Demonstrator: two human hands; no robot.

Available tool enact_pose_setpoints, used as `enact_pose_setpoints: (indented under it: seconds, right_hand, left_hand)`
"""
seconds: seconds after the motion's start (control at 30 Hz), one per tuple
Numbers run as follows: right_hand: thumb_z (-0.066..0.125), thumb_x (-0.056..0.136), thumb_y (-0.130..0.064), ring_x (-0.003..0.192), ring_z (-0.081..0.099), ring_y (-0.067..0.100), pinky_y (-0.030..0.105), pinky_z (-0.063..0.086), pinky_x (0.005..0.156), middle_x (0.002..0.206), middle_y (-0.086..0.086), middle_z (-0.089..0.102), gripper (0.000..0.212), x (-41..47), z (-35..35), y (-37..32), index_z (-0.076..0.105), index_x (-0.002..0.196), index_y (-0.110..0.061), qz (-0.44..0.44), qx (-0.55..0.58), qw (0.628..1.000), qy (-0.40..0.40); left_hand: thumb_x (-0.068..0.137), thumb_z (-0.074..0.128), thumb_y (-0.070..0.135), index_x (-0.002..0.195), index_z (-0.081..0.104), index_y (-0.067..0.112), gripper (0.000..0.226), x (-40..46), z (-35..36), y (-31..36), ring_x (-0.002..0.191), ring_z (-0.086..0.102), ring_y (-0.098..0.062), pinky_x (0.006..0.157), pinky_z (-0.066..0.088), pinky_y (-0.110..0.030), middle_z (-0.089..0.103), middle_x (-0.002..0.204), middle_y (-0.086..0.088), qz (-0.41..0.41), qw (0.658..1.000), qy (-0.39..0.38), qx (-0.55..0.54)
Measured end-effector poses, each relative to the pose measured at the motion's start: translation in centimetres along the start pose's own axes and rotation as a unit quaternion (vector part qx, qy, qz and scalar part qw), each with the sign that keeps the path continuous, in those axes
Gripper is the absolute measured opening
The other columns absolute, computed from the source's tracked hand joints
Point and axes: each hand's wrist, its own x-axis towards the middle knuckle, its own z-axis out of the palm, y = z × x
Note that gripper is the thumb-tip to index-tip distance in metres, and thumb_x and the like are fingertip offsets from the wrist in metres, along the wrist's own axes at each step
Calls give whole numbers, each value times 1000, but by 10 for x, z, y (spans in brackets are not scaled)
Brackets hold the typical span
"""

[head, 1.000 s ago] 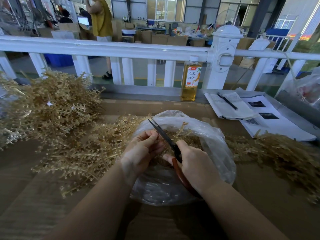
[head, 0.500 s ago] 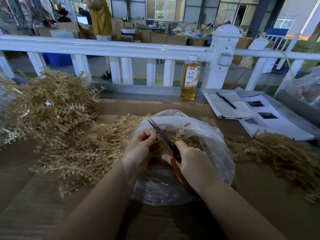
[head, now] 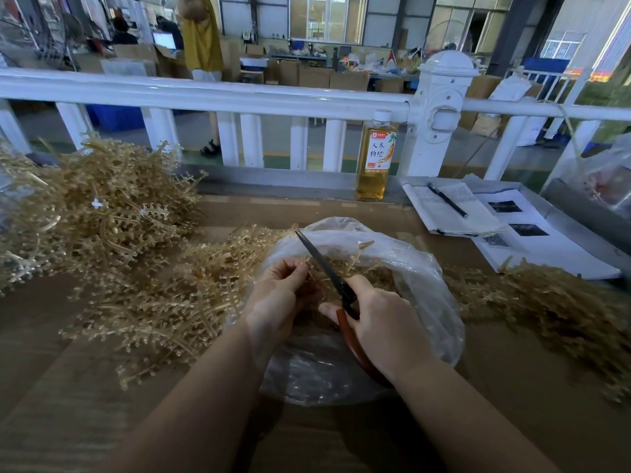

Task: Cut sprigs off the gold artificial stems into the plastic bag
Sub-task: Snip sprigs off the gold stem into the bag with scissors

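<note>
Mid-cut, by the look of it, at the centre of the frame: left hand [head: 278,300] pinching a gold sprig [head: 309,268] between thumb and fingertips over the open mouth of the plastic bag [head: 423,288]; right hand [head: 386,322] curled round the red handles of the scissors [head: 327,268], blades together and angled up-left, just beside the pinched piece. Uncut gold stems [head: 112,227] heaped at left, more at right. Next, probably: open the blades, reset against the stem, snip clear of the fingertips.
</note>
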Motion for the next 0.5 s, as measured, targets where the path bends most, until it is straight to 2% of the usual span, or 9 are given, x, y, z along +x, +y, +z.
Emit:
enact_pose_setpoints:
  seconds: [0.17, 0.23, 0.37, 0.5]
  right_hand:
    - [53, 87, -60, 68, 58, 10, 20, 45, 59, 76, -9, 61, 39, 1, 1, -1, 53, 101, -24, 30, 10, 999, 23]
    - [54, 87, -59, 73, 61, 11, 24, 51, 65, 80, -8, 63, 38, 1, 2, -1, 53, 102, -25, 39, 15, 999, 20]
    - [56, 89, -54, 87, 61, 16, 29, 51, 74, 92, -5, 63, 34, 2, 3, -3, 50, 110, -27, 54, -11, 998, 9]
    - [56, 90, -47, 93, 59, 20, 31, 47, 76, 95, -3, 61, 30, 2, 6, -6, 48, 112, -28, 73, -13, 997, -7]
  left_hand:
    - [100, 41, 21, 87, 47, 18, 14, 0, -9, 15, 53, 67, -17, 43, 53, -26, 71, 68, -3, 26, 994, 60, -89]
    - [101, 39, 21, 90, 44, 21, 12, -1, -15, 23, 54, 68, -19, 45, 55, -28, 72, 67, -5, 61, 988, 86, -113]
    - [102, 39, 25, 92, 43, 24, 11, -2, -25, 34, 58, 69, -16, 52, 57, -30, 70, 64, 1, 143, 977, 139, -78]
    - [103, 36, 27, 88, 40, 28, 15, -2, -27, 38, 51, 61, -7, 49, 52, -23, 64, 57, 9, 231, 949, 207, -51]
